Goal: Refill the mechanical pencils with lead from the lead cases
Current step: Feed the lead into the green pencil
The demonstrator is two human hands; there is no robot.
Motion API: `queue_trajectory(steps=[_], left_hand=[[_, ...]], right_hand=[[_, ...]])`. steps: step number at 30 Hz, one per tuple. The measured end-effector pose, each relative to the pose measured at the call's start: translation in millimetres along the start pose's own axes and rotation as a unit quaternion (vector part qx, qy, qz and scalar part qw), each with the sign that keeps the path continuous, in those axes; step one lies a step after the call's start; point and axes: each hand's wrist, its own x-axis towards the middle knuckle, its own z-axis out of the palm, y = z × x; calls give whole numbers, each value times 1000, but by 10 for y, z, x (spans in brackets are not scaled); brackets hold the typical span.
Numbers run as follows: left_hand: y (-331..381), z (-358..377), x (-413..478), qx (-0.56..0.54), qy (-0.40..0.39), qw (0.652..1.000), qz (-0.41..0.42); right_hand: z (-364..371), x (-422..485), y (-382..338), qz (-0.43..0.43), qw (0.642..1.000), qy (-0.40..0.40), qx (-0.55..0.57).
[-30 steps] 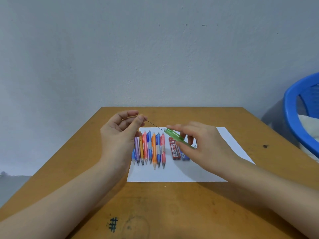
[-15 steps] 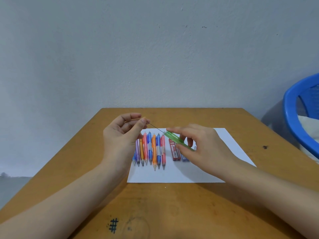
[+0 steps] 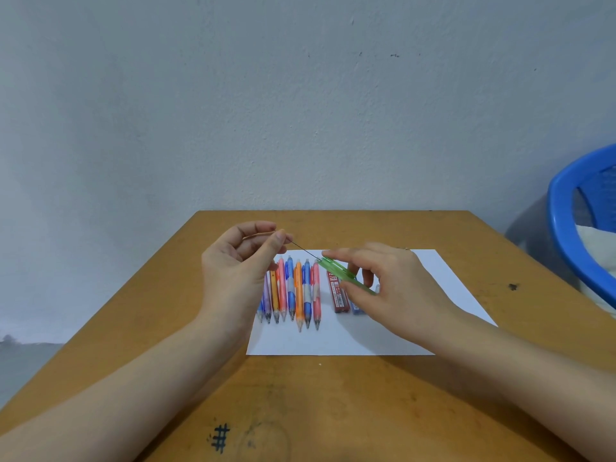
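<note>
Lead: one thin dark stick, held in the air above the far end of the pencil row; it slopes down from the left hand to the upper end of the green case. Whether its lower end sits inside the case cannot be told.
Left hand: raised over the table, palm toward the camera; thumb and forefinger pinch the upper part of the lead, the other fingers loosely curled.
Right hand: raised over the paper, grasping the green case between thumb and fingers.
Green case: translucent, flat, tilted, its upper end pointing left toward the left hand; held off the paper.
Pencil row: eight counted, lying side by side on the left half of the paper, tips toward the person; barrels blue, purple, orange and pink. The leftmost are partly hidden by the left hand.
Red case: flat on the paper just right of the pencil row, label reading 2B.
Blue case: beside the red case on its right, mostly covered by the right hand.
Paper: one white sheet, flat on the table.
Table: brown wood, against a grey wall; a hash mark inked near its front edge, a dark spot near its right edge.
Basket: blue plastic, at the right edge of view beyond the table, only partly visible.
</note>
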Motion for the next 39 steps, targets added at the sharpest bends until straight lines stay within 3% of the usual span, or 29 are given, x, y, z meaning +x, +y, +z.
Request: queue_trajectory(steps=[17,24,39], left_hand=[[19,40,-70,16,-51,999,2],[13,47,-110,18,-95,995,-11],[59,74,-198,37,-101,990,90]], right_hand=[[4,7,-14,-22,1000,14,5],[32,-3,-24,-62,993,80,54],[69,-11,-69,-89,981,139,101]])
